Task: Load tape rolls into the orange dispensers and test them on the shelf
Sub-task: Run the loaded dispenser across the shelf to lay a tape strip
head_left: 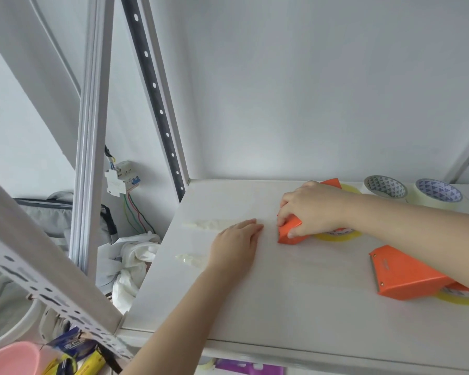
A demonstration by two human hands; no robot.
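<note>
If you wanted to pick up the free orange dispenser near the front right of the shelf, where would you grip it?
Probably across the dispenser's broad orange body, coming from above, fingers on its two slanted sides. The toothed metal edge faces left, so keep clear of that end. Its tape roll sits at the right, partly under the right forearm.

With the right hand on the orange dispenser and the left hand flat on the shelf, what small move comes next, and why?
Probably draw the dispenser rightward along the shelf and tear off. The right hand grips it, cutter end down on the shelf, while the left hand lies flat just left of it, seemingly pinning tape. Two stuck tape strips suggest repeated tests.
</note>
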